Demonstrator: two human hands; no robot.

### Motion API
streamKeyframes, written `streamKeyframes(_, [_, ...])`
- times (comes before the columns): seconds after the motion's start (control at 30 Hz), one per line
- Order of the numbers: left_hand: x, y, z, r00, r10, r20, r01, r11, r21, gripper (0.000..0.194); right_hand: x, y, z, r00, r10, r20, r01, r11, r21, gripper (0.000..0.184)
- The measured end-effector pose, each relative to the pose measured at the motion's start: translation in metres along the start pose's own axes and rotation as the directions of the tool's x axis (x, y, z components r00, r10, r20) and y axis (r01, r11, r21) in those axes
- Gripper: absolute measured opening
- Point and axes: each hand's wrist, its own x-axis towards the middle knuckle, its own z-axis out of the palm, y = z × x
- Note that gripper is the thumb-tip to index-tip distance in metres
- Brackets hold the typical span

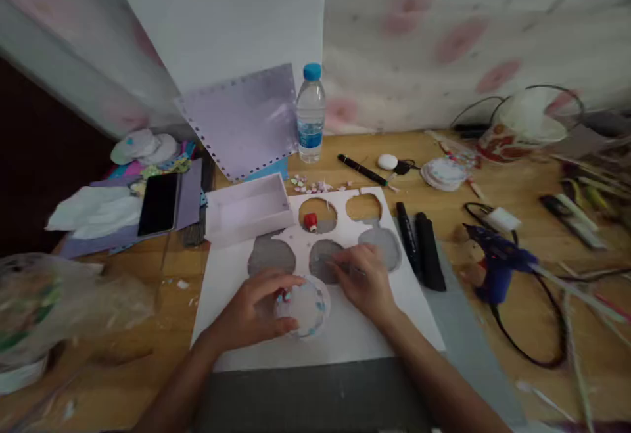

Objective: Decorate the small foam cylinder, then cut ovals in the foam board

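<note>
My left hand (256,311) curves around a round white disc (303,308), thumb and fingers at its edge. Small blue and red bits sit along the disc's rim. Just right of it, my right hand (367,282) is closed in a pinch above a round cut-out; what it pinches, perhaps something thin, is too blurred to name. Beneath both hands lies a white sheet (251,357) with several round holes. A small red piece (310,221) lies by an upper hole. An open shallow white box (246,206) stands at the sheet's upper left corner.
A water bottle (310,117) stands behind the sheet, near small pale bits (318,186). To the right are black markers (419,249), a blue glue gun (500,262) with its cable, and stacked white discs (444,173). A phone (159,204) lies on the left beside a plastic bag (73,308).
</note>
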Motion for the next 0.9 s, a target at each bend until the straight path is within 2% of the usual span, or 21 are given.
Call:
streamKeyframes(0.1, [-0.001, 0.001, 0.001, 1.0, 0.005, -0.002, -0.005, 1.0, 0.004, 0.047, -0.002, 0.001, 0.002, 0.996, 0.072, -0.048, -0.071, 0.997, 0.022, 0.006])
streamKeyframes(0.17, [-0.001, 0.0, 0.001, 1.0, 0.01, -0.001, -0.01, 1.0, 0.004, 0.047, -0.003, 0.002, 0.004, 0.982, 0.179, -0.059, -0.175, 0.982, 0.065, 0.006])
streamKeyframes(0.27, [0.001, -0.001, 0.002, 1.0, 0.013, 0.005, -0.013, 1.0, 0.009, 0.048, -0.003, 0.003, 0.006, 0.926, 0.376, -0.036, -0.365, 0.916, 0.163, 0.006])
streamKeyframes(0.33, [0.002, 0.0, 0.003, 1.0, 0.012, 0.005, -0.012, 1.0, 0.019, 0.048, -0.002, 0.003, 0.006, 0.891, 0.453, -0.026, -0.436, 0.871, 0.225, 0.008])
streamKeyframes(0.57, [0.008, 0.004, -0.002, 0.999, 0.039, -0.003, -0.039, 0.999, 0.018, 0.048, 0.008, -0.005, -0.011, 0.834, 0.532, -0.144, -0.441, 0.801, 0.405, 0.011])
streamKeyframes(0.77, [0.038, 0.0, -0.003, 0.997, 0.049, -0.063, -0.048, 0.998, 0.029, 0.047, 0.01, 0.002, -0.026, 0.742, 0.627, -0.237, -0.423, 0.712, 0.56, 0.018])
streamKeyframes(0.9, [0.053, 0.001, -0.001, 1.0, 0.018, -0.025, -0.014, 0.99, 0.137, 0.046, 0.01, 0.008, -0.032, 0.71, 0.644, -0.285, -0.4, 0.702, 0.59, 0.019])
